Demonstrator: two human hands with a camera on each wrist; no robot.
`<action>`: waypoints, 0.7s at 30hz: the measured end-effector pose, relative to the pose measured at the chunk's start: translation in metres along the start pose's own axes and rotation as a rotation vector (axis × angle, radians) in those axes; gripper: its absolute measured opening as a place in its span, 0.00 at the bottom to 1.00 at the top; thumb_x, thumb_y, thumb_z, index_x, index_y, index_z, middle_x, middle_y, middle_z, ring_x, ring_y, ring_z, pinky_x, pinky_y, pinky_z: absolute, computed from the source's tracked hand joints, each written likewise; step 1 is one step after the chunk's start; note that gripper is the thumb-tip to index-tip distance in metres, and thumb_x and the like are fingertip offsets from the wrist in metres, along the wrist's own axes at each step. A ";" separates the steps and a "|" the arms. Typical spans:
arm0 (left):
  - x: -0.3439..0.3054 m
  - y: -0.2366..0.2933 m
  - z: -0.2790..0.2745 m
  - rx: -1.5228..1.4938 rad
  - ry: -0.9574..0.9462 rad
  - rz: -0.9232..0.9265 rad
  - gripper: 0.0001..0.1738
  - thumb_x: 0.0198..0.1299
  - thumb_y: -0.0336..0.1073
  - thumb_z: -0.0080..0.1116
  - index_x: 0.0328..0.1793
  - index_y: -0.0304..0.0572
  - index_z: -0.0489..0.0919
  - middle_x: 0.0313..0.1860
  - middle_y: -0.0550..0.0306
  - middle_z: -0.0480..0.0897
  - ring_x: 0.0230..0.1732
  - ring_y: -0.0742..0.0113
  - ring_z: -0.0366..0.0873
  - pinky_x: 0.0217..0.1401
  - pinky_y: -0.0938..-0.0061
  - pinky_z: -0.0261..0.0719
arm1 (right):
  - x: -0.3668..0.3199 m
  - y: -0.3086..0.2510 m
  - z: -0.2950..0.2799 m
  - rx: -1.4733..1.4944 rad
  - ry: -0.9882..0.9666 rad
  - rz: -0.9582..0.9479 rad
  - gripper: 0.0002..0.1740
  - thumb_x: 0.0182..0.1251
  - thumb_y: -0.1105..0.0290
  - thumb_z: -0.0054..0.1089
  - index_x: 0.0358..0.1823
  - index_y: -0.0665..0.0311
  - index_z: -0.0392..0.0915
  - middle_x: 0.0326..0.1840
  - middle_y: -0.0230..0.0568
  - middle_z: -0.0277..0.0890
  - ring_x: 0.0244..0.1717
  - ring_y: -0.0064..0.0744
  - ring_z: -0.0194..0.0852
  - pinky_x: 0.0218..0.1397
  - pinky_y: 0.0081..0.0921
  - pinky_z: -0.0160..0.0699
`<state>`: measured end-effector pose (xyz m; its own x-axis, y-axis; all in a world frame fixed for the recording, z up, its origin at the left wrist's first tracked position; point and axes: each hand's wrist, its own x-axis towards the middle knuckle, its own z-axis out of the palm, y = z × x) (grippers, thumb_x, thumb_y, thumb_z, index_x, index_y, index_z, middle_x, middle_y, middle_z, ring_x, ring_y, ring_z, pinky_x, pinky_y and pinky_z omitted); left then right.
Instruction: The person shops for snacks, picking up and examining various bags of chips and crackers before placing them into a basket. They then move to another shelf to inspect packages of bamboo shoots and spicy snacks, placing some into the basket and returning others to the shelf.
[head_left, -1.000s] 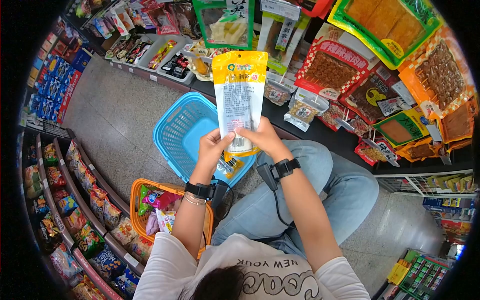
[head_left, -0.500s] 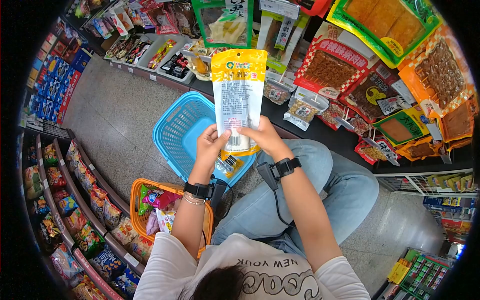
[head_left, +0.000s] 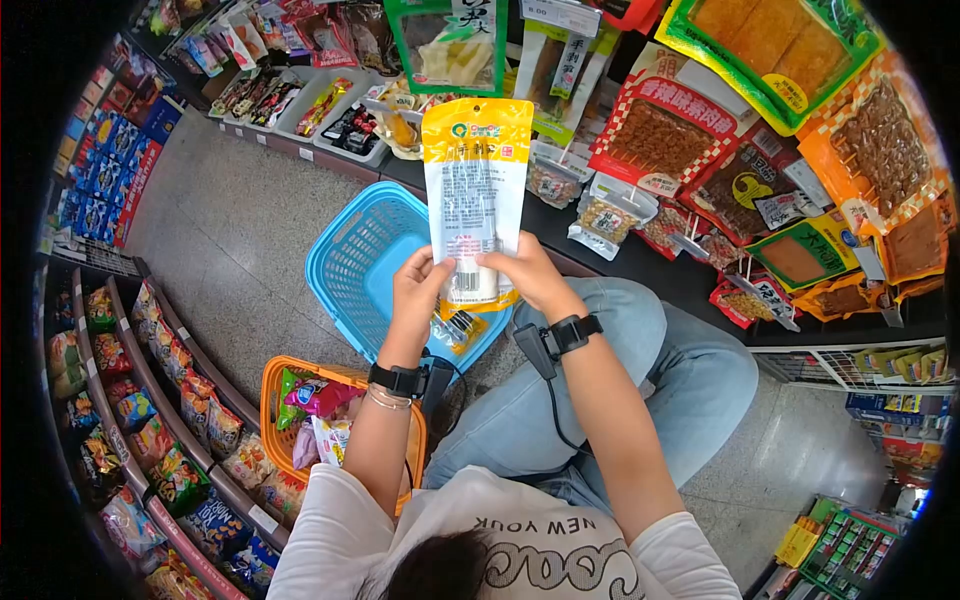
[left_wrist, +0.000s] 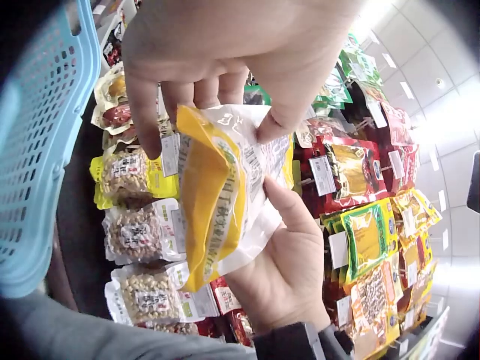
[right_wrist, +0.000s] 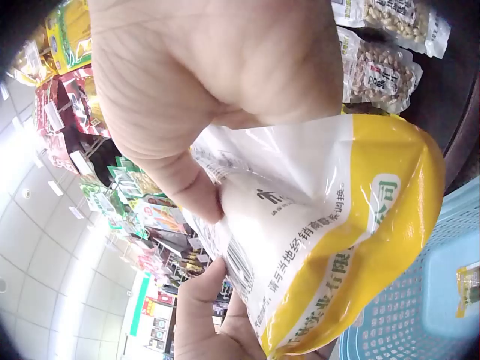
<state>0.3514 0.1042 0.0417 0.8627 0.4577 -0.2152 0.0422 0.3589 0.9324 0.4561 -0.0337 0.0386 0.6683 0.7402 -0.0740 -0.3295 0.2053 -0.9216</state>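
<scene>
Both hands on one packet [head_left: 477, 190], yellow ends, white middle, printed side facing the person, long axis roughly 12 to 6. Left hand [head_left: 415, 292] pinches the lower left edge, right hand [head_left: 537, 274] the lower right: thumbs on the print, other fingers behind, gap narrow, just the packet between. How hard they press I can't tell

Clock from the packet, head view: blue basket [head_left: 370, 242] at 7 to 8, partly hidden by packet and left hand, with a small yellow pack [head_left: 460, 336] in it at 6. Orange basket [head_left: 271, 420] farther out at 7, snack bags [head_left: 325, 400] inside. Green bag [head_left: 447, 55] at 12, red bag [head_left: 655, 140] at 2, nut bags [head_left: 605, 220] at 3

Risks, my read:
- all grip is at the 6 end, so the 12 end is unsupported; if one thumb eases off, packet could swing or tip
- film looks slick and creases near the thumbs, so it may slide
- let go here and it could catch the blue rim or miss the basket — clearance not readable from these views
- wrist cable [head_left: 464, 390] loops beside the blue basket at 6; a wide left-arm move might snag it
</scene>
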 end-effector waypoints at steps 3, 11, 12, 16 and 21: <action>-0.001 0.000 0.001 0.021 -0.005 0.021 0.14 0.60 0.27 0.57 0.51 0.30 0.74 0.44 0.52 0.82 0.43 0.73 0.79 0.47 0.79 0.77 | 0.000 0.000 0.000 0.030 0.010 0.030 0.20 0.56 0.78 0.57 0.52 0.73 0.73 0.47 0.40 0.78 0.47 0.26 0.76 0.53 0.25 0.74; -0.003 0.005 0.004 0.027 -0.015 0.023 0.15 0.59 0.27 0.59 0.51 0.30 0.74 0.45 0.51 0.81 0.44 0.72 0.79 0.47 0.78 0.77 | 0.001 0.000 0.000 0.082 0.003 0.076 0.22 0.56 0.80 0.54 0.54 0.74 0.70 0.50 0.43 0.76 0.49 0.28 0.75 0.55 0.26 0.73; -0.003 0.005 0.004 0.032 -0.014 0.027 0.15 0.58 0.27 0.59 0.51 0.30 0.74 0.45 0.51 0.81 0.44 0.72 0.79 0.47 0.78 0.77 | 0.001 0.001 -0.001 0.080 0.005 0.082 0.22 0.56 0.80 0.53 0.55 0.74 0.70 0.50 0.43 0.76 0.50 0.29 0.75 0.56 0.27 0.72; -0.002 0.004 0.002 0.054 -0.024 0.032 0.15 0.59 0.28 0.59 0.52 0.32 0.74 0.46 0.53 0.81 0.46 0.73 0.78 0.50 0.78 0.76 | 0.001 0.001 -0.001 0.085 0.011 0.095 0.23 0.55 0.80 0.52 0.55 0.75 0.69 0.51 0.43 0.75 0.51 0.30 0.74 0.57 0.28 0.71; -0.002 0.006 0.004 0.057 -0.018 0.028 0.15 0.57 0.25 0.59 0.51 0.30 0.74 0.47 0.50 0.81 0.46 0.71 0.79 0.49 0.77 0.77 | 0.000 -0.002 0.001 0.090 0.023 0.082 0.23 0.55 0.80 0.52 0.56 0.75 0.69 0.51 0.44 0.75 0.51 0.30 0.74 0.57 0.28 0.71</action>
<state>0.3521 0.1021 0.0493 0.8727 0.4523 -0.1838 0.0461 0.2985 0.9533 0.4556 -0.0337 0.0404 0.6513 0.7424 -0.1568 -0.4414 0.2026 -0.8742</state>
